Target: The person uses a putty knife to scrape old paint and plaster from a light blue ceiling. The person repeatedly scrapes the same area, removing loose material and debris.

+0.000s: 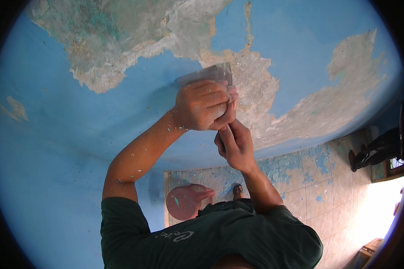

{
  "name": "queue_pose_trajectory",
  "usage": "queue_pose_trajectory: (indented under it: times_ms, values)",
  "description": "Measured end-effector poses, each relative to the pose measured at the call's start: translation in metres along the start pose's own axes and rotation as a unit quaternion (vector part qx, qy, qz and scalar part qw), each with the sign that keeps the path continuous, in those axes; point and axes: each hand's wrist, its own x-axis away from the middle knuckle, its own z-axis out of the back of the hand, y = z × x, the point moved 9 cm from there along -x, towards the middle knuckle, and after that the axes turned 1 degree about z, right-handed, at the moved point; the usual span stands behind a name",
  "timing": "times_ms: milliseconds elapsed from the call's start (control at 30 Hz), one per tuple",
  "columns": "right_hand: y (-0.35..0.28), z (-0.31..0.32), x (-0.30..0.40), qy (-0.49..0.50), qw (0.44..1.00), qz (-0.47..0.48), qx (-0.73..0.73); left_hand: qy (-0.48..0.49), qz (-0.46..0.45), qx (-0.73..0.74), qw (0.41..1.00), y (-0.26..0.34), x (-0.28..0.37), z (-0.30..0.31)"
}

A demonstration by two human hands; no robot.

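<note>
My left hand (pixel 203 105) is closed around the upper part of a scraper with a wide metal blade (pixel 208 72), just below that blade. My right hand (pixel 236 144) grips the scraper's handle lower down, close under the left one. The blade lies against the blue painted wall (pixel 155 80), at the border of a bare plaster patch (pixel 256 80). Much of the handle is hidden by my fingers. Small paint flakes cling to my left forearm and hand.
A pink plastic chair or stool (pixel 183 203) stands below on the tiled floor (pixel 318 198), which is strewn with blue paint flakes. Dark-clad legs of another person (pixel 373 151) show at the right, near a bright opening. A wooden object (pixel 372 247) is at lower right.
</note>
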Motion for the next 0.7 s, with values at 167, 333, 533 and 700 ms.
queue_pose_trajectory:
  times_ms: [167, 333, 533, 700]
  values:
    - [-0.003, 0.000, 0.002, 0.009, 1.000, 0.015, 0.023, 0.018, 0.007, 0.008, 1.000, 0.003, 0.007, -0.001]
    - [-0.003, 0.000, -0.001, 0.007, 0.999, 0.029, 0.023, 0.020, 0.002, -0.001, 1.000, -0.001, 0.004, 0.002]
    - [0.000, 0.002, 0.006, 0.016, 0.999, 0.020, 0.039, 0.019, 0.028, 0.010, 0.999, 0.003, 0.009, -0.001]
    - [-0.027, 0.001, -0.010, -0.004, 0.999, 0.035, 0.007, 0.046, 0.012, 0.002, 0.999, -0.007, -0.019, 0.010]
